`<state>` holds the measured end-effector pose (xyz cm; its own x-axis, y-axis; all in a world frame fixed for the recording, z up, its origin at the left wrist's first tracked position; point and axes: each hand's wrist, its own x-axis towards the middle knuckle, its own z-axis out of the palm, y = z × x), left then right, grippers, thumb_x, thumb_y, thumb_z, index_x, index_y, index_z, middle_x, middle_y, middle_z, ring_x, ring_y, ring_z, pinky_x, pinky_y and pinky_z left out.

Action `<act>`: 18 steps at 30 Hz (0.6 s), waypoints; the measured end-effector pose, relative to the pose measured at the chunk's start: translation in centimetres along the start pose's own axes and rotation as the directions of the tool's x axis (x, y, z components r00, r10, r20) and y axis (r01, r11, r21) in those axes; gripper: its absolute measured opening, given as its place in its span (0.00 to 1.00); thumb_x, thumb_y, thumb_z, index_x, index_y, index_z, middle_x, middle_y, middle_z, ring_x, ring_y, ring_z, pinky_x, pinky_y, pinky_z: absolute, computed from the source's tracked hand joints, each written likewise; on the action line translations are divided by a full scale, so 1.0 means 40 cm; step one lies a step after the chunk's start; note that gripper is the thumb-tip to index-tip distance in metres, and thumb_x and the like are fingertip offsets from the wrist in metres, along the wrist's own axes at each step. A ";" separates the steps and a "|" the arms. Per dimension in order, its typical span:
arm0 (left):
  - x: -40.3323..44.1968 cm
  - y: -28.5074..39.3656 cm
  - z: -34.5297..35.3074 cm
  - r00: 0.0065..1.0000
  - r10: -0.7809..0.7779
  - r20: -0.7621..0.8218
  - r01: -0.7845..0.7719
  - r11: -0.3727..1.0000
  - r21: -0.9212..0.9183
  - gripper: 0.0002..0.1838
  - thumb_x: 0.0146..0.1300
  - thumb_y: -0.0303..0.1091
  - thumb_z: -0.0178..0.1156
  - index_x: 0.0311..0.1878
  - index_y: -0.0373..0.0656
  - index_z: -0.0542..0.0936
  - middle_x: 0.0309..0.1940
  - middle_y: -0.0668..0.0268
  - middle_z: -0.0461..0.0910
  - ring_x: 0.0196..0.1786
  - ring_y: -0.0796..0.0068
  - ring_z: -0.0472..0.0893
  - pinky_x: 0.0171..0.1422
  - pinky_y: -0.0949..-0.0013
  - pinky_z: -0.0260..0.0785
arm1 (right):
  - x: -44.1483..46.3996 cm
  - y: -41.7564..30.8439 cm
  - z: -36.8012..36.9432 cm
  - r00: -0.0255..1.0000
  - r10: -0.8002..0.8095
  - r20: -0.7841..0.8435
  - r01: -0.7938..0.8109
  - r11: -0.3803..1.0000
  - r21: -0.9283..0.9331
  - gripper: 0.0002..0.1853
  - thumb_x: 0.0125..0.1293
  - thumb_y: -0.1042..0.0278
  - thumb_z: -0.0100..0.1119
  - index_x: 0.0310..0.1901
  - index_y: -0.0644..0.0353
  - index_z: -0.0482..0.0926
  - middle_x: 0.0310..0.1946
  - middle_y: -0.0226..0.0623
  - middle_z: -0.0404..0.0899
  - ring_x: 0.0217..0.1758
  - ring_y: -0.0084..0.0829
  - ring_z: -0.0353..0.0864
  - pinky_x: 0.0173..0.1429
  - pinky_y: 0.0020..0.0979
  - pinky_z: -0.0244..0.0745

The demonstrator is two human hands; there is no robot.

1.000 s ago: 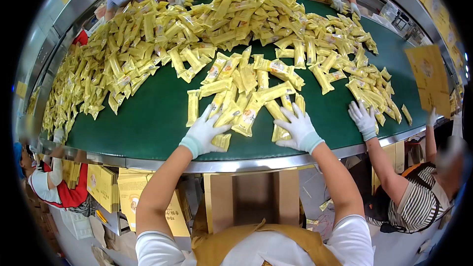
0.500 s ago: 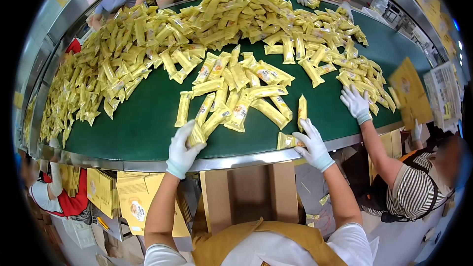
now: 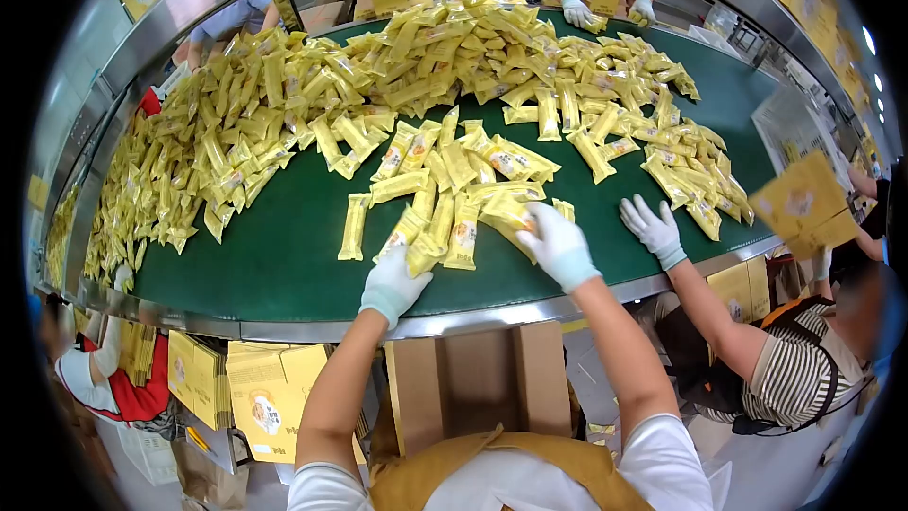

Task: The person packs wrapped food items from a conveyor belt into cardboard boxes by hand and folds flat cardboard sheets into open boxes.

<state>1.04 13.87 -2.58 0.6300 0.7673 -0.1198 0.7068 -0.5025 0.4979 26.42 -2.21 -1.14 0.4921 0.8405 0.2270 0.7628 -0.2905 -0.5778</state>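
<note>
My left hand (image 3: 392,284), in a white glove, is closed round a small yellow snack packet (image 3: 426,254) near the belt's front edge. To its right, my right hand (image 3: 560,244), also gloved, has its fingers curled over a yellow snack packet (image 3: 509,216) at the right side of a loose cluster. Its fingertips are partly hidden behind the hand. Several similar packets (image 3: 462,232) lie between the two hands, and a single packet (image 3: 353,227) lies apart on the left. Another packet end (image 3: 564,210) shows just beyond my right hand.
A large heap of packets (image 3: 454,47) covers the far side of the green belt (image 3: 265,265). An open cardboard box (image 3: 416,388) stands before me, with flat yellow cartons (image 3: 270,397) on the left. At right, a co-worker's gloved hand (image 3: 654,230) rests on the belt near a raised carton (image 3: 804,203).
My left hand has moved right and slightly forward with a packet. My right hand has moved forward and left, from the packets near the edge to the cluster. The co-worker's hand has shifted left.
</note>
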 end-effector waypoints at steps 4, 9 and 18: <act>-0.006 -0.006 -0.032 0.997 0.024 -0.080 -0.049 0.944 -0.327 0.33 0.55 0.45 0.74 0.59 0.37 0.76 0.50 0.45 0.84 0.52 0.46 0.83 0.60 0.54 0.75 | 0.060 0.033 0.163 0.988 0.080 0.129 -0.044 0.964 -0.263 0.21 0.56 0.60 0.75 0.46 0.60 0.77 0.48 0.49 0.80 0.54 0.50 0.80 0.58 0.45 0.77; 0.067 0.200 -0.084 0.994 -0.066 -0.090 0.058 0.994 -0.091 0.35 0.57 0.53 0.72 0.57 0.35 0.76 0.48 0.45 0.85 0.51 0.45 0.85 0.58 0.51 0.77 | 0.024 0.018 0.116 0.933 0.190 0.306 -0.113 0.961 -0.253 0.21 0.56 0.59 0.74 0.47 0.60 0.79 0.50 0.51 0.79 0.55 0.51 0.81 0.61 0.44 0.76; 0.185 0.292 0.038 0.986 -0.116 0.120 0.070 0.940 0.333 0.37 0.50 0.52 0.78 0.58 0.45 0.74 0.51 0.52 0.85 0.55 0.52 0.85 0.60 0.56 0.78 | -0.111 0.014 -0.134 0.940 0.335 0.061 -0.326 0.938 -0.121 0.21 0.54 0.53 0.72 0.41 0.61 0.79 0.43 0.52 0.82 0.48 0.53 0.83 0.53 0.44 0.79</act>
<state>14.44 13.07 1.06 0.5780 0.7671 -0.2784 0.8158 -0.5517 0.1735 26.93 -8.56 1.75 0.6922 0.7212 -0.0281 0.6057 -0.6016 -0.5207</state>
